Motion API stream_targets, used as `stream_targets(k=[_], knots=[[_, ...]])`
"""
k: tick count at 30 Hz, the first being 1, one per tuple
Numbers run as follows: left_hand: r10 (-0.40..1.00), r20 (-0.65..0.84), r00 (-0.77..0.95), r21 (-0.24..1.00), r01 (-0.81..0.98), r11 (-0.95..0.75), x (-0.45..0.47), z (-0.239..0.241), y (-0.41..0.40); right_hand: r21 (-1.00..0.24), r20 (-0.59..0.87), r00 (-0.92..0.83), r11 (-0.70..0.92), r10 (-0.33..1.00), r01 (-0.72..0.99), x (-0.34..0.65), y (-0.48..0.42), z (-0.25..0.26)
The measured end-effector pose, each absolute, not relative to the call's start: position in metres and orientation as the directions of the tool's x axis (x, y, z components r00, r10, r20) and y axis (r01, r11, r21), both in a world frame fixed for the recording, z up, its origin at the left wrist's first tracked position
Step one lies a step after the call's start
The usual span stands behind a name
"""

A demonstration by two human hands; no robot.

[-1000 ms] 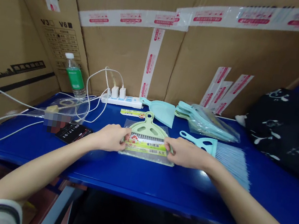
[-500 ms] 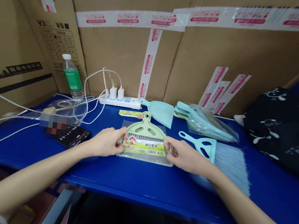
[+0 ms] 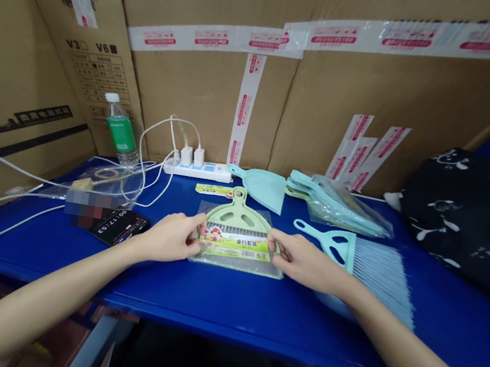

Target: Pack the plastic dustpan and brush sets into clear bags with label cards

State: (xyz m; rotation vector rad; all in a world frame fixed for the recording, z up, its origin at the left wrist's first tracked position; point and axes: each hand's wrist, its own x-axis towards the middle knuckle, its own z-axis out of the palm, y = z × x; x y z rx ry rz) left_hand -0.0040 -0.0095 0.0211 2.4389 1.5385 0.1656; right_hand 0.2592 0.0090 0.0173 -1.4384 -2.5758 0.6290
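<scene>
A green dustpan and brush set (image 3: 234, 216) in a clear plastic bag lies on the blue table, handle pointing away from me. Across its bristles runs a yellow-green printed label card (image 3: 238, 242). My left hand (image 3: 176, 236) pinches the bag's left edge, fingers curled. At the right edge, my right hand (image 3: 292, 256) pinches the bag in the same way. Close to my right forearm lies a loose light-blue brush (image 3: 377, 270), partly covered by the arm. A light-blue dustpan (image 3: 265, 188) and another label card (image 3: 213, 190) lie just behind the bagged set.
Bagged dustpan sets (image 3: 339, 204) are piled at the back right, beside a black patterned bag (image 3: 476, 220). On the left are a phone (image 3: 120, 226), white cables, a water bottle (image 3: 121, 130) and a power strip (image 3: 203, 170). Cardboard (image 3: 204, 90) walls the back.
The view has shifted slightly, so everything sits a little lower. Both hands keep their pinch on the bagged set, which stays in place on the table.
</scene>
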Motion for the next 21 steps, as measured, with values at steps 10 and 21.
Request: stream_targets(k=[10, 21], knots=[[0.822, 0.16, 0.547, -0.087, 0.837, -0.54, 0.003, 0.015, -0.019, -0.32, 0.267, -0.706, 0.751, 0.656, 0.577, 0.261, 0.002, 0.011], [0.655, 0.031, 0.755, -0.197, 0.647, -0.736, 0.013, 0.01, -0.024, -0.181, 0.197, -0.851, 0.871, 0.487, 0.456, 0.252, 0.002, 0.004]])
